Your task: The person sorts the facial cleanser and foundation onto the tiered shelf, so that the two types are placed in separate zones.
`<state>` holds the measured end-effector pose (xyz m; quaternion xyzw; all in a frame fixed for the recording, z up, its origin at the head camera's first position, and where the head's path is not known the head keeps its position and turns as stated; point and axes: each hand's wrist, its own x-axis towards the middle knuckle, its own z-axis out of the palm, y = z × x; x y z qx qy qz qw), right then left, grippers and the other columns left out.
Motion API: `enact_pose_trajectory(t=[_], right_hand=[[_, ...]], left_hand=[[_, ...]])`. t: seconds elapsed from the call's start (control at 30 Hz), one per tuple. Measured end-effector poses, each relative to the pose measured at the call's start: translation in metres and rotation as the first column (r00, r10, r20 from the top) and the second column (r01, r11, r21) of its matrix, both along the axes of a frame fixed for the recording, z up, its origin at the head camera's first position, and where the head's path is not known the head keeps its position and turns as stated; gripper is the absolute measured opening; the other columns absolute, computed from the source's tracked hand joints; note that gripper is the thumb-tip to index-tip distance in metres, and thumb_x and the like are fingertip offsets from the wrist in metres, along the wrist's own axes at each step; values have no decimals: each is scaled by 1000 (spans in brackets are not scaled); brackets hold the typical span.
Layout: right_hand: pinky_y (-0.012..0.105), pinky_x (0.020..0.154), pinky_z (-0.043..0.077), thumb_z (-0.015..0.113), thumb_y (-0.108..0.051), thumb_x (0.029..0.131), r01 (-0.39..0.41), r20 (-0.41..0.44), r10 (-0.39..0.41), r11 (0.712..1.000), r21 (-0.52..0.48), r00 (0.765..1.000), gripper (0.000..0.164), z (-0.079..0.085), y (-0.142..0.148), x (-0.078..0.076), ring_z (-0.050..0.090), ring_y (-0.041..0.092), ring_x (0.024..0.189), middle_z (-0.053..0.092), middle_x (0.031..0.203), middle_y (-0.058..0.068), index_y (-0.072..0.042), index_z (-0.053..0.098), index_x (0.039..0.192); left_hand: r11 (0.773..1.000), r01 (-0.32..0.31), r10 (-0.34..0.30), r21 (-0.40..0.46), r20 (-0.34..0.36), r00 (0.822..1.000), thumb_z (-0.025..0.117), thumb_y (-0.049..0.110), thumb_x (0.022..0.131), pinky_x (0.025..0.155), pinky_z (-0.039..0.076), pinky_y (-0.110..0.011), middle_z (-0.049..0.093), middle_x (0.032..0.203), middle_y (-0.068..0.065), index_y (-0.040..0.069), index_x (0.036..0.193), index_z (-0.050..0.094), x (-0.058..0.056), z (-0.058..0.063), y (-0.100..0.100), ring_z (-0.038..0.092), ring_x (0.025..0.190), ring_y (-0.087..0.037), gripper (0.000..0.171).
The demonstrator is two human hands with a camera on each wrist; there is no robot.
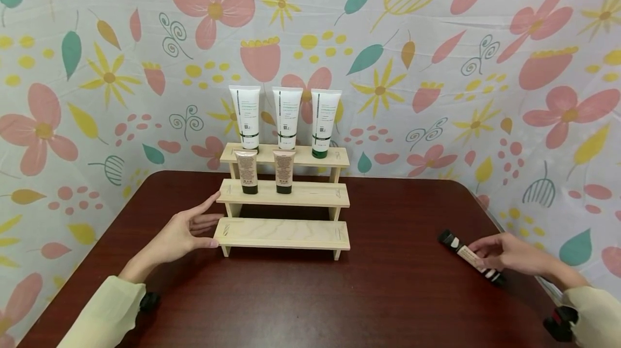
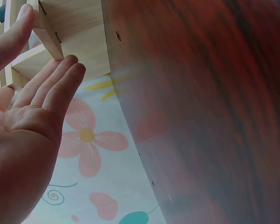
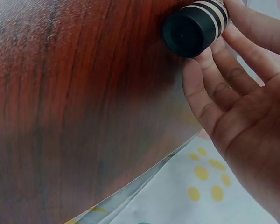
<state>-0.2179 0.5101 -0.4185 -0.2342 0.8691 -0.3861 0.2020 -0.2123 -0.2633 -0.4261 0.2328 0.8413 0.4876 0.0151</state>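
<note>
A three-tier wooden display stand (image 1: 283, 232) is on the table in the head view. My left hand (image 1: 178, 232) is at its left side, fingers extended, with the thumb at the lowest tier and the index finger near the middle one. In the left wrist view the same hand (image 2: 35, 107) has straight fingers by the wood. Far to the right, my right hand (image 1: 509, 255) holds a black tube (image 1: 469, 257) with a pale label and stripes, tilted low over the table. The right wrist view shows its round dark end (image 3: 184, 35) beside the fingers.
Three white tubes with green caps, one at the right (image 1: 326, 124), stand on the top tier. Two beige tubes with black caps, one at the left (image 1: 248, 171), stand on the middle tier. Behind the dark red table (image 1: 301, 305) hangs a flower-patterned cloth (image 1: 388, 35).
</note>
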Motion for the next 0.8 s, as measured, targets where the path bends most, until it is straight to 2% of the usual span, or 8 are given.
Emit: enact_pose_trajectory(t=[0.23,0.53,0.8], right_hand=[[30,59,57,63,5,100,1,53,0,1000,-25,999,34,1,-8,-2,64,11,71,73,94,10,28,57,125],[32,64,60,66,1,100,21,58,-21,1000,7,998,40,1,-16,-5,68,10,81,75,101,15,30,55,125],[35,64,62,63,4,101,-47,43,49,998,-51,998,36,-2,-27,-8,73,18,83,76,102,20,30,56,126]], left_hand=[[1000,2,-2,1,-10,1000,90,4,84,100,54,-57,61,141,-28,22,169,28,-1,-1,-1,62,127,-44,107],[1000,5,-5,3,-18,1000,89,3,84,100,54,-56,60,142,-29,20,169,28,0,-1,1,61,128,-44,107],[1000,2,-2,0,-11,1000,89,3,84,100,54,-56,60,141,-29,20,169,28,1,0,1,61,128,-44,107]])
